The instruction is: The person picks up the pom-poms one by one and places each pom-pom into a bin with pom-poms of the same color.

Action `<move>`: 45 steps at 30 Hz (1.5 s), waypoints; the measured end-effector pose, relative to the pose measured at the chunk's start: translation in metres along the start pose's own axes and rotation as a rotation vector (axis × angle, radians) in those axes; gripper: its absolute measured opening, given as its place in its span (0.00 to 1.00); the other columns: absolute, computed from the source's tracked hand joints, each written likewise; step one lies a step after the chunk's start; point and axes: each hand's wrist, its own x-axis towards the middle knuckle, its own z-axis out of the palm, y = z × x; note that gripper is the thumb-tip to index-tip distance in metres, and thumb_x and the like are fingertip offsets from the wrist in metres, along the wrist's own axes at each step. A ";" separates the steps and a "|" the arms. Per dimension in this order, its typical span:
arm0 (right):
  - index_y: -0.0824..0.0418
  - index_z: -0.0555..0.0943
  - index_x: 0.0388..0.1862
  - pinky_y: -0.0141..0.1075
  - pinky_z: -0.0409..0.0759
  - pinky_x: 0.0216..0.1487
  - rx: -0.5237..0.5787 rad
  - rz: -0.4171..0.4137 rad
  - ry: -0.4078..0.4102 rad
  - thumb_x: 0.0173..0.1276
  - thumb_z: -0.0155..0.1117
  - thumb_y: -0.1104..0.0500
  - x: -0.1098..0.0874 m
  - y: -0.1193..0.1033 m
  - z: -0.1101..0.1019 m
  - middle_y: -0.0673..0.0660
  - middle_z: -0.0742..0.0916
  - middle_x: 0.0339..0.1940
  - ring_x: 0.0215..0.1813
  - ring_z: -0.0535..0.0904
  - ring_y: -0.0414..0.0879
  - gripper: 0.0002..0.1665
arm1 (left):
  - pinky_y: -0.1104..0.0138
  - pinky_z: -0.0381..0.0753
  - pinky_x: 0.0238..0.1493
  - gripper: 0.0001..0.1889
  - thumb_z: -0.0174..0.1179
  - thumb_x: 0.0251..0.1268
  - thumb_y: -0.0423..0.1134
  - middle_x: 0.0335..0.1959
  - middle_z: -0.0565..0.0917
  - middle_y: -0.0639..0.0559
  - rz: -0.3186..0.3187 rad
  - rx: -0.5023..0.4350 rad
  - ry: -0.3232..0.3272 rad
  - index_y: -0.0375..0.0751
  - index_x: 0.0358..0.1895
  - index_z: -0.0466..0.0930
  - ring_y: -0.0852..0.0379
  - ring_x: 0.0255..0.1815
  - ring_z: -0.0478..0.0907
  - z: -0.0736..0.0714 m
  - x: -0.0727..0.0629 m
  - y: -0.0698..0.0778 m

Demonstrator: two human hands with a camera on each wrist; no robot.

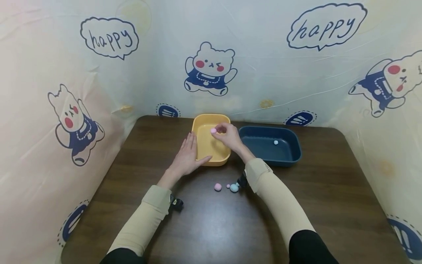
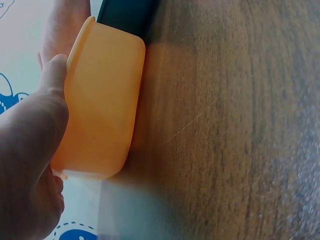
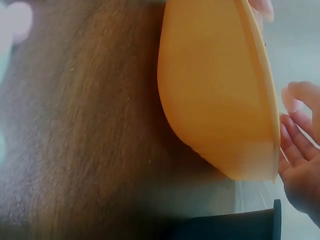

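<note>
Two hands meet at the yellow plastic tray [image 1: 211, 148], which stands in the centre of the head view. The left hand [image 1: 185, 158] lies along its left side with straight fingers, the thumb stretched across the near edge; it grasps nothing, and probably rests there to steady so light a container. From the right side of the tray, the right hand [image 1: 230, 139] pinches a pink ball [image 1: 213, 130] between thumb and fingertips, a hold that suits something so small and leaves most of it uncovered. This ball is held over the tray's opening, just right of centre.

Right of the middle, the navy plastic tray [image 1: 258, 145] sits beside the yellow one, with a single white ball [image 1: 276, 142] on its floor. Below both trays, a larger pink ball [image 1: 218, 187], a tiny pink ball [image 1: 228, 186] and a light-blue ball [image 1: 234, 188] lie in a loose row on the wooden table [image 1: 316, 205], near to hand. A black wrist camera [image 1: 242, 181] partly hides a small blue piece [image 1: 237, 184] at the row's right end; its full shape cannot be told.
</note>
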 end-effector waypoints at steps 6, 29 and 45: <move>0.65 0.87 0.56 0.53 0.85 0.71 -0.014 -0.012 0.021 0.77 0.76 0.52 0.007 0.004 0.001 0.65 0.91 0.56 0.62 0.86 0.60 0.20 | 0.47 0.43 0.95 0.68 0.48 0.71 0.84 0.94 0.33 0.39 0.023 0.002 0.006 0.33 0.91 0.32 0.40 0.96 0.33 0.001 0.000 0.001; 0.66 0.87 0.59 0.54 0.87 0.69 0.038 0.017 0.037 0.77 0.75 0.55 0.003 0.006 -0.001 0.66 0.90 0.58 0.64 0.86 0.60 0.20 | 0.46 0.42 0.95 0.67 0.49 0.71 0.83 0.94 0.33 0.39 0.026 -0.027 0.003 0.33 0.91 0.33 0.40 0.96 0.34 0.000 -0.003 0.003; 0.67 0.85 0.65 0.58 0.81 0.76 0.083 -0.090 -0.107 0.76 0.75 0.58 -0.030 -0.004 -0.022 0.69 0.89 0.65 0.67 0.85 0.62 0.23 | 0.46 0.41 0.95 0.67 0.50 0.71 0.83 0.94 0.32 0.41 0.007 -0.026 0.003 0.34 0.91 0.34 0.40 0.96 0.34 -0.002 -0.001 0.001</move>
